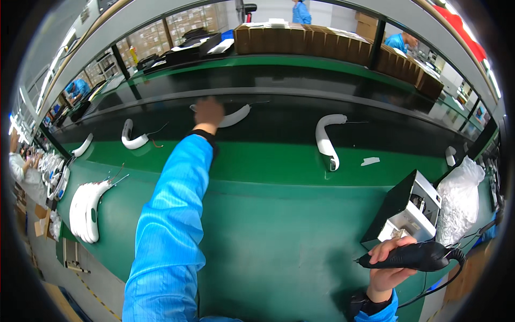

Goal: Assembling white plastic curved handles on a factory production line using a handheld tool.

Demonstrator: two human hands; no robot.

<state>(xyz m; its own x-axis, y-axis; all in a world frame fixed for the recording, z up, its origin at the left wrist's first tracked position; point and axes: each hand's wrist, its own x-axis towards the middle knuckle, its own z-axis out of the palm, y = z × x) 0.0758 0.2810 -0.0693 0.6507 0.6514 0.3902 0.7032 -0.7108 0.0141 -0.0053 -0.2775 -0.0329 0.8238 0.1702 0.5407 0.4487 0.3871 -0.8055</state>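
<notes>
My left arm, in a blue sleeve, stretches far forward to the dark conveyor belt. My left hand (208, 111), smeared by motion, is at a curved white plastic part (236, 116) with a thin wire. The hand covers part of that piece, and its fingers cannot be made out. At the lower right, my right hand (386, 278) is closed round a black corded electric screwdriver (413, 257), its tip pointing left. Just behind that hand stands a black-and-white box-shaped device (410, 212) with an opening in its side.
More curved white parts lie along the belt (284, 121): one at left (134, 140), one at right (323, 140). Several are stacked on the green table (257, 236) at left (86, 212). A clear plastic bag (460, 201) is beside the device. Brown cartons (300, 42) line the back; co-workers sit beyond.
</notes>
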